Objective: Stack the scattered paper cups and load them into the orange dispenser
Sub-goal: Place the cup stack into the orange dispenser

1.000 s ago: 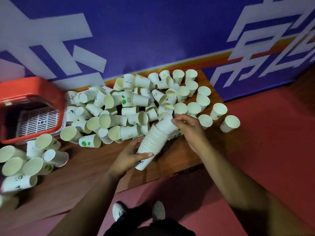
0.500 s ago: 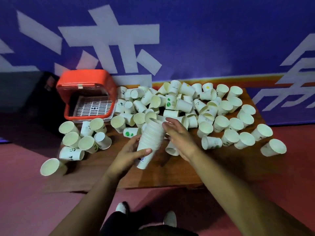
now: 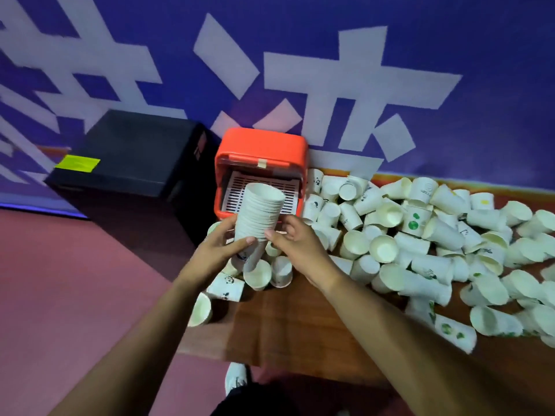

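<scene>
At the far left corner of the wooden table [image 3: 285,319], back against the wall: orange dispenser [image 3: 261,145], open front facing the near edge, white slotted tray [image 3: 289,195] sloping inside, strip of pale tape [image 3: 262,163] on the upper lip. Rest of the interior in shadow, contents not to be made out.

Directly before that opening, in the air above the left edge: stack of paper cups [image 3: 259,217], many nested, mouth up and tipped away toward the dispenser, hiding the left part of the tray. Grasped round its lower half by the left hand [image 3: 220,249], thumb across the near side, fingers behind. Right hand [image 3: 300,243] just beside it, thumb tip against the stack's right side, fingers curled; gripping or only steadying, impossible to say.

Under the hands, by the left edge: small cluster of cups [image 3: 280,271], some upright, some mouth-down, and a panda-printed cup [image 3: 225,288] on its side, one more at the very edge.

From the dispenser's right flank along the far edge and out to the right edge: heap of loose paper cups [image 3: 420,244], most on their sides, a green-dotted cup [image 3: 413,220] among them.

Left of the table, on the red floor [image 3: 75,280]: black box [image 3: 132,151], close beside the dispenser, yellow tape patch [image 3: 77,163] on its top. Behind everything, purple banner [image 3: 465,40] with large white characters. Below the near edge, a white shoe [image 3: 237,376].
</scene>
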Motion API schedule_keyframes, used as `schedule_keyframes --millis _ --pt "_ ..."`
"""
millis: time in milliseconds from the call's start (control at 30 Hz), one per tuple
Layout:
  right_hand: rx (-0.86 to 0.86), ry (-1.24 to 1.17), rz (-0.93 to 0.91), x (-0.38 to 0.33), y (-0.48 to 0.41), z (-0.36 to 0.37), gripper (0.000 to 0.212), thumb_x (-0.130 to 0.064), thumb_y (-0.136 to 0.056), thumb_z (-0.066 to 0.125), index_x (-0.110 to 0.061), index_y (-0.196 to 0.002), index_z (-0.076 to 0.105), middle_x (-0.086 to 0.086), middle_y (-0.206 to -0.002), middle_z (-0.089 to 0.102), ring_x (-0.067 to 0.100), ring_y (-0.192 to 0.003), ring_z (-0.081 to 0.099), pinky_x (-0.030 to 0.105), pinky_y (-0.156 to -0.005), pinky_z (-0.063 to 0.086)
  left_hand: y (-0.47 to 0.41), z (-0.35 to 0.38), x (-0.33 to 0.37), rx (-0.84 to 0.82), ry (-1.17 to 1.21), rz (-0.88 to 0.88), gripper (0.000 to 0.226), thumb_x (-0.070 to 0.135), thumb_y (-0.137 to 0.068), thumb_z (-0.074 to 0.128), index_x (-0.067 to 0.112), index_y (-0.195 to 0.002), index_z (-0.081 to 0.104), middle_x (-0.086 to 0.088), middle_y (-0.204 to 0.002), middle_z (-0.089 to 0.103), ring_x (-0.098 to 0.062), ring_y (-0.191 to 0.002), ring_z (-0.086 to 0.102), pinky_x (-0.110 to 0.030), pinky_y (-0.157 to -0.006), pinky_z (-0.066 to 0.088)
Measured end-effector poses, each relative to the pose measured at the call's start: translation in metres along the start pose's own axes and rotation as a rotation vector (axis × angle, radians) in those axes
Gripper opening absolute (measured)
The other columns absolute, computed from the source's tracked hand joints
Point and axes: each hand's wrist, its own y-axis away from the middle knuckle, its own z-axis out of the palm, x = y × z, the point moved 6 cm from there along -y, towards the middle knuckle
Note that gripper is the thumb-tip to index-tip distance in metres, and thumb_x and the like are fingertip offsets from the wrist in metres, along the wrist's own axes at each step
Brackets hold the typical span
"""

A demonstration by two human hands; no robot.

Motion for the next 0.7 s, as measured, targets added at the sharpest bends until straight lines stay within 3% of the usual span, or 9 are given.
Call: schedule_keyframes --millis 67,167,333,433,600,700 --pt "-0.011 0.033 -0.017 -0.008 -0.031 0.023 0.042 -0.018 -0.091 0.068 -0.013 -0.13 0.054 -0.006 -0.119 0.066 -0.002 -0.102 0.065 0.015 -0.084 0.052 -0.02 -0.039 0.001 -0.008 -0.041 0.011 0.058 0.035 -0.085 0.076 0.023 -0.139 0.059 -0.005 -0.14 0.061 -0.027 -0.131 0.056 -0.056 -0.112 0.042" --pt "0.012 0.088 -0.05 -0.011 -0.074 0.042 0.051 -0.017 -0.088 0.072 -0.013 -0.134 0.051 -0.003 -0.129 0.062 0.006 -0.114 0.062 0.027 -0.096 0.052 -0.051 -0.084 -0.001 -0.018 -0.166 0.032 0.061 0.035 -0.084 0.079 0.027 -0.14 0.058 -0.003 -0.137 0.062 -0.024 -0.127 0.06 -0.054 -0.109 0.046" --pt "0.059 0.247 -0.092 0.003 -0.129 0.048 0.06 -0.02 -0.082 0.075 -0.036 -0.133 0.048 -0.021 -0.131 0.056 -0.005 -0.125 0.05 0.034 -0.108 0.043 -0.107 -0.113 -0.014 -0.069 -0.283 0.058 0.053 0.018 -0.084 0.082 0.025 -0.132 0.062 0.005 -0.122 0.071 -0.017 -0.112 0.068 -0.048 -0.101 0.053" --pt "0.08 0.268 -0.057 0.02 -0.147 0.048 0.06 -0.015 -0.083 0.073 -0.034 -0.133 0.046 -0.029 -0.125 0.054 -0.011 -0.121 0.049 0.028 -0.108 0.042 -0.129 -0.115 -0.032 -0.13 -0.237 0.028 0.053 0.017 -0.083 0.08 0.022 -0.133 0.061 0.004 -0.12 0.071 -0.017 -0.112 0.069 -0.042 -0.099 0.055" --pt "0.097 0.277 0.04 0.05 -0.17 0.044 0.062 -0.016 -0.086 0.07 -0.035 -0.138 0.042 -0.02 -0.129 0.056 0.001 -0.122 0.054 0.035 -0.108 0.044 -0.162 -0.108 -0.054 -0.155 -0.364 0.065 0.044 0.016 -0.081 0.081 0.034 -0.118 0.064 0.001 -0.114 0.06 -0.004 -0.103 0.063 -0.026 -0.093 0.054" --pt "0.123 0.291 0.082 0.064 -0.184 0.041 0.065 -0.03 -0.082 0.07 -0.041 -0.137 0.038 -0.009 -0.135 0.057 0.01 -0.119 0.058 0.043 -0.104 0.048 -0.177 -0.108 -0.065 -0.121 -0.412 0.047 0.054 0.016 -0.083 0.081 0.029 -0.132 0.062 -0.001 -0.119 0.056 -0.003 -0.109 0.059 -0.019 -0.098 0.05"
